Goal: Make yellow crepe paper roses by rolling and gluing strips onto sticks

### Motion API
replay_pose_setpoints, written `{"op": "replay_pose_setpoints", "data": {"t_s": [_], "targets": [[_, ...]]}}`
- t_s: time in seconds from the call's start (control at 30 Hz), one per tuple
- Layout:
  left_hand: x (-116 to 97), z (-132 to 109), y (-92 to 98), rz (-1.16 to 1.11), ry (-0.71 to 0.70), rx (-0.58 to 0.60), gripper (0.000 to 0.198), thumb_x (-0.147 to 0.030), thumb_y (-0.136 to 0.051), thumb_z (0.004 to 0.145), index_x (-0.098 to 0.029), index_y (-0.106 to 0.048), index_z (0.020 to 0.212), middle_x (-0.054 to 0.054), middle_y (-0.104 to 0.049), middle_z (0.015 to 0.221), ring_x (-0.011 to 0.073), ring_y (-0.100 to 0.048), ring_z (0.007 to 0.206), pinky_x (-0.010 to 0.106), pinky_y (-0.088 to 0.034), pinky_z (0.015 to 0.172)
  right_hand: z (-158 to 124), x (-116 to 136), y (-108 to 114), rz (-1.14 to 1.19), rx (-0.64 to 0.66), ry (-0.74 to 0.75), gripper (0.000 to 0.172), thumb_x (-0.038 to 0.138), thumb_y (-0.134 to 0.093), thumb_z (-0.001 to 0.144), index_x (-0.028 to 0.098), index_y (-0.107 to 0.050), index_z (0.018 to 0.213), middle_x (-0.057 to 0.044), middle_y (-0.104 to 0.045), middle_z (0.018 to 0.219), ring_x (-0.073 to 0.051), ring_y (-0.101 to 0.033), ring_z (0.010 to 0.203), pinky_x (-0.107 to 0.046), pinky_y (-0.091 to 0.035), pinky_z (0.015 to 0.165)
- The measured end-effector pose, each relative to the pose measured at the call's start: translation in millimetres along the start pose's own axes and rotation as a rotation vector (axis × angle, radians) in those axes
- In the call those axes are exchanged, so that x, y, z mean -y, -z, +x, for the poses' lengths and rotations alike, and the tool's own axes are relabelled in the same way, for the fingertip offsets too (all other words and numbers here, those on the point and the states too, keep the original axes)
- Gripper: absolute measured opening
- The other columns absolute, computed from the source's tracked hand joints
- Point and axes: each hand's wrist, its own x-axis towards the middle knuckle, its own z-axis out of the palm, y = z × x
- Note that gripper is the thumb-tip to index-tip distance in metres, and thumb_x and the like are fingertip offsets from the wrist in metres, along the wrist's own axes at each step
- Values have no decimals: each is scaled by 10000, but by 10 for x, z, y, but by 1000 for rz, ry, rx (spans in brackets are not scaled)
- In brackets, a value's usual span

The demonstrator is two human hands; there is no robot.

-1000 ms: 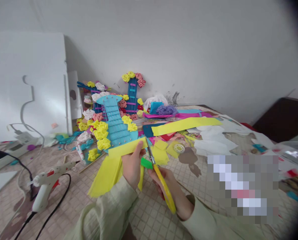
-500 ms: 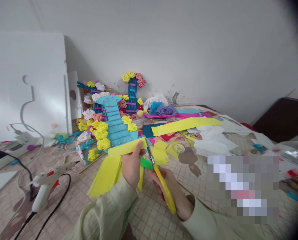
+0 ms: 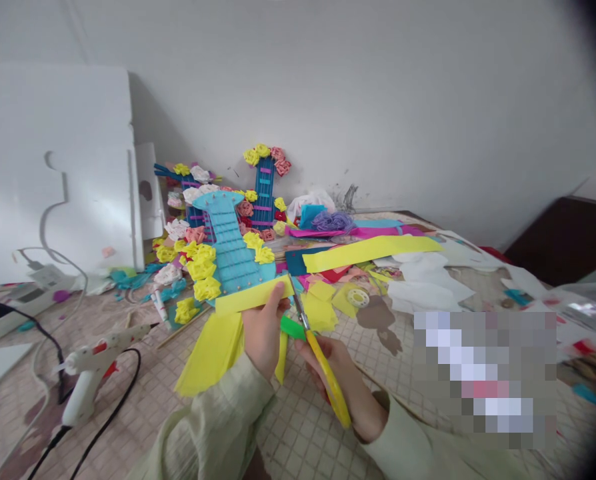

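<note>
My left hand (image 3: 262,328) pinches a folded yellow crepe paper strip (image 3: 243,297), thumb on top near its right end. Yellow-handled scissors (image 3: 331,380) are gripped in my right hand (image 3: 335,363), their blades pointing up and away at the strip's right end. Whether the blades touch the paper I cannot tell. Something green (image 3: 293,327) shows beside the blades, partly hidden by my right hand. Under my left wrist spreads a larger yellow paper sheet (image 3: 211,353). Just beyond the strip stands a light blue guitar-neck-like board (image 3: 235,250) edged with yellow paper flowers (image 3: 201,263).
A white glue gun (image 3: 91,373) with a black cord lies at left, near a power strip (image 3: 33,290). Yellow paper scraps (image 3: 323,310) and a tape roll (image 3: 359,297) are ahead of my right hand. A long yellow strip (image 3: 373,252) and white paper (image 3: 428,287) lie behind.
</note>
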Motion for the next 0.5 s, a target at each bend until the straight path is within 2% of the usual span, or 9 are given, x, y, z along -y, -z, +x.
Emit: {"op": "replay_pose_setpoints", "data": {"t_s": [0.5], "targets": [[20, 17, 26, 4, -14, 0, 282, -243, -733, 524, -139, -589, 743, -20, -593, 646, 83, -515, 524, 248, -418, 564, 32, -1, 27, 30, 13, -37, 432, 558, -545, 672, 200, -349, 533, 89, -287, 356, -45, -267, 281, -202, -184, 311]]}}
